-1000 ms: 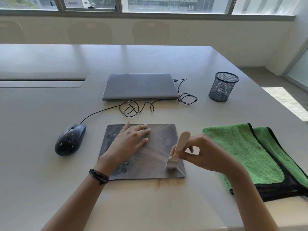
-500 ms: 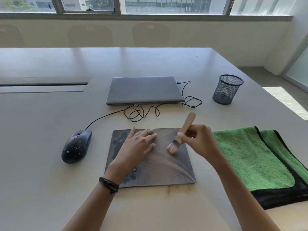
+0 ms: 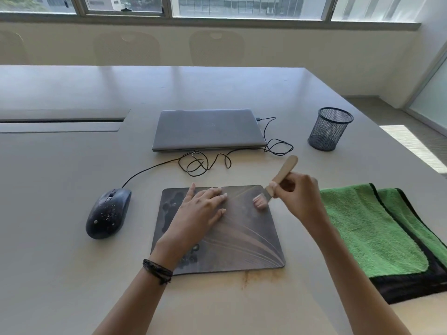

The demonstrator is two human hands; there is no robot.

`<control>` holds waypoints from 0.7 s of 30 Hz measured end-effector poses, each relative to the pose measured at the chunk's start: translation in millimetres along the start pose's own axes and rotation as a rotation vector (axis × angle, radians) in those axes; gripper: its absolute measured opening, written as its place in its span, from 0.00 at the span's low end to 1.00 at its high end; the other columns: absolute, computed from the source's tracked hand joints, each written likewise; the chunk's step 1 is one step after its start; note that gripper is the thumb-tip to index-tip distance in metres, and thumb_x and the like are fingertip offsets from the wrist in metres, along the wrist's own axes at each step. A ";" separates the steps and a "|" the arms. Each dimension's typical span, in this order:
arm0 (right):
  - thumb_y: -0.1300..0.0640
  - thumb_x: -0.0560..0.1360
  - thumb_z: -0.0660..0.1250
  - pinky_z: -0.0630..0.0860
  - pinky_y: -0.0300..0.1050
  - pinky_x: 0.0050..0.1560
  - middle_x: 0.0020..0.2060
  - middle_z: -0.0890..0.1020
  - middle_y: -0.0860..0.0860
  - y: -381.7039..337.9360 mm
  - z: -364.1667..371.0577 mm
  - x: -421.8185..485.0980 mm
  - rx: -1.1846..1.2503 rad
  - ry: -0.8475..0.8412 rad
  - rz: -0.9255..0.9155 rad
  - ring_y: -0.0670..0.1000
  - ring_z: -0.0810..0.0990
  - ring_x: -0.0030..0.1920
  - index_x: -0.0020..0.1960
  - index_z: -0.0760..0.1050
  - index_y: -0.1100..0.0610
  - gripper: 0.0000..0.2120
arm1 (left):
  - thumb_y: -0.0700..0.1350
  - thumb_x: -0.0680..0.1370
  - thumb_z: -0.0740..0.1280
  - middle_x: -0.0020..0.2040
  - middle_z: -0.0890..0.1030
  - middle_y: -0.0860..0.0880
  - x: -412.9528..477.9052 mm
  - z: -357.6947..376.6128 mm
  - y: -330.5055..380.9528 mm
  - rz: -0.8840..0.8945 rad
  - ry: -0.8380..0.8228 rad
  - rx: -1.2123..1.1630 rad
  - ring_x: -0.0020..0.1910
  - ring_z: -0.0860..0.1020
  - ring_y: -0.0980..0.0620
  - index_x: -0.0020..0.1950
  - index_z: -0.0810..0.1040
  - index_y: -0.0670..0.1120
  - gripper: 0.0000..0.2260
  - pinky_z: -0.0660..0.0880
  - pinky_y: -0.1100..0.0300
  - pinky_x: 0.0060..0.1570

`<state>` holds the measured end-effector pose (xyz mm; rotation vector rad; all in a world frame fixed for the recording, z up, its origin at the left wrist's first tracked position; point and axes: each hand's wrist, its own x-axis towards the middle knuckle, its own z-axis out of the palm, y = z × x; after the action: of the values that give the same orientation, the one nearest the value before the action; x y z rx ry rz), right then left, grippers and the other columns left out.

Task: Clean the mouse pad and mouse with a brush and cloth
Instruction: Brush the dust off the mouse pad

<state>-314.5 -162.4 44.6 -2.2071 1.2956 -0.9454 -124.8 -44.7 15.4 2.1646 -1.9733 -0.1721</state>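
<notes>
1. A dusty black corded mouse (image 3: 108, 213) sits on the grey tabletop (image 3: 48, 262), left of the pad.
2. The left hand (image 3: 198, 213) lies flat, fingers spread, on the dark patterned rectangular mouse pad (image 3: 242, 238).
3. The right hand (image 3: 298, 197) has its grip closed on a small wooden-handled brush (image 3: 278, 182), bristles touching the pad's far right corner.
4. A green microfibre cloth with black trim (image 3: 377, 233) lies rightmost.

The right hand (image 3: 298, 195) carried the brush (image 3: 273, 187) from the mouse pad's (image 3: 242, 238) near right corner up to its far right corner, where the bristles met the pad
</notes>
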 end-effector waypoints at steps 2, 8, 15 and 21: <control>0.59 0.69 0.72 0.70 0.41 0.37 0.33 0.84 0.58 3.9 -3.5 2.2 -0.039 0.096 0.000 0.56 0.81 0.34 0.38 0.81 0.63 0.06 | 0.53 0.81 0.54 0.75 0.61 0.54 0.3 0.3 -0.1 -0.004 -0.006 0.012 0.73 0.59 0.57 0.73 0.61 0.53 0.20 0.38 0.53 0.74; 0.60 0.70 0.72 0.75 0.30 0.39 0.34 0.85 0.53 -4.2 2.0 1.4 0.204 0.059 -0.008 0.47 0.82 0.33 0.42 0.82 0.61 0.04 | 0.53 0.81 0.54 0.75 0.60 0.54 0.9 0.1 0.2 -0.005 -0.016 0.016 0.73 0.59 0.56 0.74 0.61 0.53 0.20 0.37 0.53 0.74; 0.62 0.69 0.72 0.68 0.23 0.33 0.33 0.84 0.55 3.2 5.8 1.4 0.090 0.043 -0.075 0.46 0.79 0.31 0.42 0.83 0.62 0.04 | 0.53 0.81 0.53 0.75 0.61 0.54 -0.1 -1.6 1.0 -0.004 -0.026 0.028 0.73 0.59 0.56 0.74 0.61 0.53 0.20 0.38 0.52 0.74; 0.60 0.70 0.72 0.69 0.25 0.34 0.33 0.84 0.52 9.7 -1.1 -0.2 0.081 0.184 -0.063 0.42 0.78 0.30 0.42 0.82 0.61 0.04 | 0.52 0.81 0.53 0.75 0.61 0.54 -0.7 -2.1 2.3 -0.004 -0.028 0.027 0.73 0.59 0.56 0.74 0.61 0.52 0.20 0.37 0.50 0.74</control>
<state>-321.1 -166.8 39.1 -2.1521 1.2483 -1.2287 -126.6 -44.0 17.9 2.1947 -1.9981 -0.1784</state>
